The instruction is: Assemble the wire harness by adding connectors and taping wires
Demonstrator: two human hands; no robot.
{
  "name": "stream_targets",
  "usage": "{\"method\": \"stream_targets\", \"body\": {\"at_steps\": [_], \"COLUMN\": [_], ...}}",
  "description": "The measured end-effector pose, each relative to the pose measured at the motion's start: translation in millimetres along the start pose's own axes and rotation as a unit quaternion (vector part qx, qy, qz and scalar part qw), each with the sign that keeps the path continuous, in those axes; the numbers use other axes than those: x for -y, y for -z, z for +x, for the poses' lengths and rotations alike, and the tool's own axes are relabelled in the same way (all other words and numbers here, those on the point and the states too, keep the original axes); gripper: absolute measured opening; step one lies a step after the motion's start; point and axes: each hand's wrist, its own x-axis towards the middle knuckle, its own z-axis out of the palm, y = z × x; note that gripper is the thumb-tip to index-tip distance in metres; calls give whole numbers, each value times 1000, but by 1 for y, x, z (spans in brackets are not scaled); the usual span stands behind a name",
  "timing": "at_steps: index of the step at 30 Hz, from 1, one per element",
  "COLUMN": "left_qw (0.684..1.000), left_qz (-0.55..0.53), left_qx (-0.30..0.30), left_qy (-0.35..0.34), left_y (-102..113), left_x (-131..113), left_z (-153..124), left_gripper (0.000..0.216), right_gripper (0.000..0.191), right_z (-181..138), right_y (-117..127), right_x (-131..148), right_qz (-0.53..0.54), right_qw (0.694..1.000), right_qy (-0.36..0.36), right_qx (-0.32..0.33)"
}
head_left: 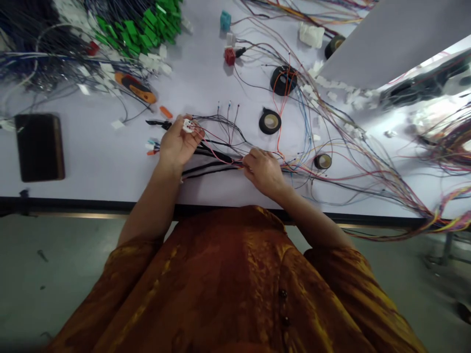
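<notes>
A white connector with red and pink wires running out of it sits in the fingers of my left hand. My right hand is closed over the bundle of wires, its fingertips pressed together; exactly which wires it pinches is hidden. Between the hands runs the wire harness, with black-wrapped branches toward the left and loose coloured wires toward the right. Thin dark wires with small terminals stick up behind it. Just past my left hand lie a black taped end and a small orange piece.
Rolls of black tape lie behind and right of my hands. An orange-and-black cutter rests near a heap of green connectors. A dark phone-like slab is at left. Red and teal connectors lie farther back.
</notes>
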Motion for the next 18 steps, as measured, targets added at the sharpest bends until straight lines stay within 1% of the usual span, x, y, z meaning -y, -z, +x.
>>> {"method": "stream_targets", "body": {"at_steps": [2, 5, 8, 11, 14, 16, 18], "left_qw": [1000, 1000, 1000, 1000, 1000, 1000, 1000], "left_qz": [1, 8, 15, 18, 18, 19, 21], "left_qx": [-4, -8, -9, -9, -6, -1, 2], "left_qy": [-2, 2, 8, -1, -8, -8, -5], "left_y": [0, -1, -1, 1, 4, 6, 7], "left_x": [0, 0, 1, 2, 4, 4, 4], "left_z": [0, -2, -2, 0, 2, 2, 3], "left_gripper": [40, 43, 39, 33, 29, 28, 28], "right_gripper": [15, 15, 11, 13, 13, 13, 14], "right_z": [1, 6, 12, 13, 10, 4, -3], "right_y": [4, 5, 0, -3, 3, 8, 12], "right_x": [1, -3, -8, -6, 3, 7, 7], "right_qz": [15, 26, -6, -34, -26, -14, -19], "right_qw": [1000, 998, 995, 997, 999, 999, 997], "right_qy": [-11, -53, -79, -60, -29, -30, -48], "right_qx": [-11, 26, 56, 36, 12, 27, 56]}}
